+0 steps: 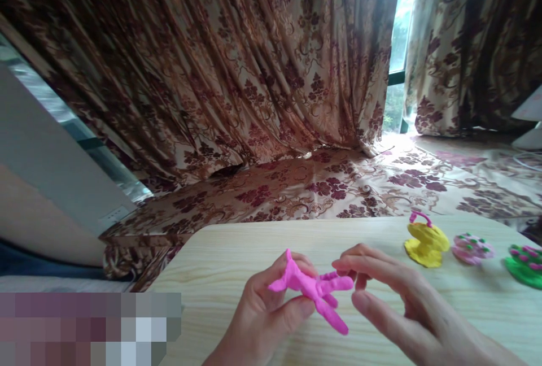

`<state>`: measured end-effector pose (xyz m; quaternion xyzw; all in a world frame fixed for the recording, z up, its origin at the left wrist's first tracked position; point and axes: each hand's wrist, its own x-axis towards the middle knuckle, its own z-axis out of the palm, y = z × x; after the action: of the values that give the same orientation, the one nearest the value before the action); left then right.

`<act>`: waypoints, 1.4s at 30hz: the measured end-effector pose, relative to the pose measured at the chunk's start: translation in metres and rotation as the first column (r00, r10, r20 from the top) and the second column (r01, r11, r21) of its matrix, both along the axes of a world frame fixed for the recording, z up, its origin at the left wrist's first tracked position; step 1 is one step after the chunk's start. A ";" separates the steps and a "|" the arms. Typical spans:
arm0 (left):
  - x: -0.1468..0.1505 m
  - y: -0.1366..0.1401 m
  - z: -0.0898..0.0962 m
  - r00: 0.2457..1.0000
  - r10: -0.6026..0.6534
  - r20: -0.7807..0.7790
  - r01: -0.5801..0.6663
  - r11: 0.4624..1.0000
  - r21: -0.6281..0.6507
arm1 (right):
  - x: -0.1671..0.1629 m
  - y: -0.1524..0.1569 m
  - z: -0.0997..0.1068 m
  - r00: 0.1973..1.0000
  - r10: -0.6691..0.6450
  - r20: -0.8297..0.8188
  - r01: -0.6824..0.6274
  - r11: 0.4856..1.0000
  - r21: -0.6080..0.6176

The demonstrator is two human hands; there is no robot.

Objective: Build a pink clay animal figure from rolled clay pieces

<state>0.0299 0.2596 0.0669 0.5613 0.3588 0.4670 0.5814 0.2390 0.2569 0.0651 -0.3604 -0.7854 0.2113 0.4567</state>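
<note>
A bright pink modelling-clay figure (305, 284) is held above the table. It has a pointed part at its left end and several limb-like strips reaching to the right. My left hand (271, 304) grips its middle between thumb and fingers. Close by on the right, my right hand (402, 298) has thumb and fingers apart around the tip of one strip. Whether those fingers touch the clay I cannot tell.
On the pale wooden table (237, 247) stand a yellow clay piece (427, 242) with a pink loop, a pink dotted one (472, 247) and a green one (525, 267). Behind it are a flowered cloth (330, 188) and curtain (254, 61).
</note>
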 end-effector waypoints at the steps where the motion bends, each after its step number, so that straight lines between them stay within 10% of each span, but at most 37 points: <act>1: -0.001 0.000 0.002 0.998 -0.006 -0.057 0.007 0.999 0.031 | 0.000 0.000 -0.002 1.000 0.005 0.000 -0.005 1.000 -0.029; 13: 0.005 -0.004 -0.003 0.961 0.086 -0.264 0.004 0.946 0.323 | -0.007 0.001 -0.002 0.995 0.104 -0.005 -0.099 0.936 -0.337; 42: 0.007 -0.003 -0.008 0.957 0.036 -0.288 0.049 0.958 0.282 | -0.012 0.000 -0.010 0.968 0.209 -0.138 -0.239 0.937 -0.254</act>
<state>0.0368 0.2569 0.0591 0.7030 0.3670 0.4247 0.4368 0.2272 0.2569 0.0555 -0.3152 -0.7594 0.3858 0.4185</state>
